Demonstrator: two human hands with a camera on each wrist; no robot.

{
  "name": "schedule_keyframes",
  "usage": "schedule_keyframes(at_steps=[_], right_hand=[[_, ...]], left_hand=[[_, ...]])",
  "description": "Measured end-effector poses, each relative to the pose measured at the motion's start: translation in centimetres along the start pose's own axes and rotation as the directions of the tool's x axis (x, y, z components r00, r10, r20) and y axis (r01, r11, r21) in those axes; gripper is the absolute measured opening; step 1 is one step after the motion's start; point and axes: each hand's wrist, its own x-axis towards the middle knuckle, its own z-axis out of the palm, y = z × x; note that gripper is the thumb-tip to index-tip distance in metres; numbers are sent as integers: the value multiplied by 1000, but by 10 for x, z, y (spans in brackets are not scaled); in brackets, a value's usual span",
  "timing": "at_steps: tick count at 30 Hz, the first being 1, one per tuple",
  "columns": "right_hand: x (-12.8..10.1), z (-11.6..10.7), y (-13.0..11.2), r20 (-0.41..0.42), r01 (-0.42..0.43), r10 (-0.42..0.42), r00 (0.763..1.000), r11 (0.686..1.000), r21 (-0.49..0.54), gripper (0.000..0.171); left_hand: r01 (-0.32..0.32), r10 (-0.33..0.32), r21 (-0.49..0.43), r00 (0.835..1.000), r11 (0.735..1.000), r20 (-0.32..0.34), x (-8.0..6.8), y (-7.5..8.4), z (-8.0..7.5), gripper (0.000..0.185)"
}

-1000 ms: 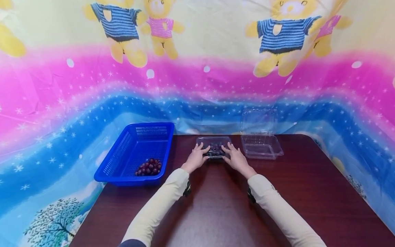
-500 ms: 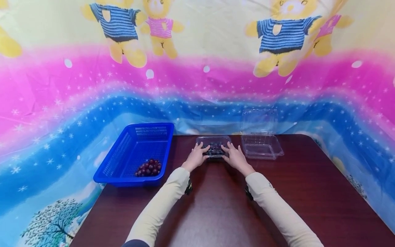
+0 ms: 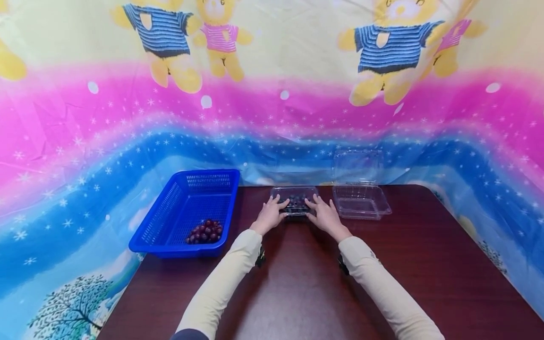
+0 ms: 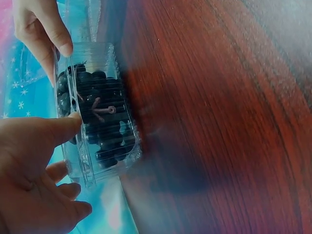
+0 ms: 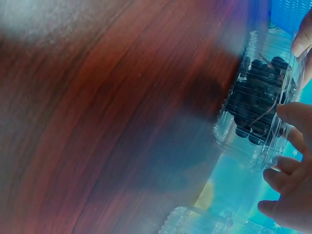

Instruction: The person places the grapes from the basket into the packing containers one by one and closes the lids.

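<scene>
A closed clear plastic clamshell box point(image 3: 294, 190) stands near the table's far edge with dark grapes point(image 4: 100, 131) inside. Their brownish stems show through the front wall in both wrist views. On the box's left side rests my left hand point(image 3: 268, 216), fingers spread over the lid and thumb point(image 4: 68, 127) at the front rim. My right hand point(image 3: 325, 216) mirrors it on the right side, with its thumb point(image 5: 291, 113) against the front rim. Both hands press on the lid edges with their fingers apart.
A blue plastic basket point(image 3: 170, 208) sits at the left with a bunch of red grapes point(image 3: 205, 231) in its near right corner. Right of the box, a second clear clamshell point(image 3: 357, 208) stands with its lid raised. A printed curtain point(image 3: 272, 118) hangs behind the wooden table point(image 3: 297, 293).
The hands stay on the box, with only slight shifts of the forearms. Box, basket and second clamshell keep their places.
</scene>
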Motion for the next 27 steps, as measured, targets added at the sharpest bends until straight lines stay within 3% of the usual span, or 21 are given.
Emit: schedule_keyframes(at_steps=[7, 27], right_hand=[[3, 0, 1, -12, 8, -8, 1000, 999, -39, 52], [10, 1, 2, 30, -8, 10, 1000, 997, -74, 53]], left_hand=[[3, -3, 52, 1000, 999, -7, 2, -3, -2, 50], [-1, 1, 28, 1000, 1000, -24, 7, -5, -2, 50]])
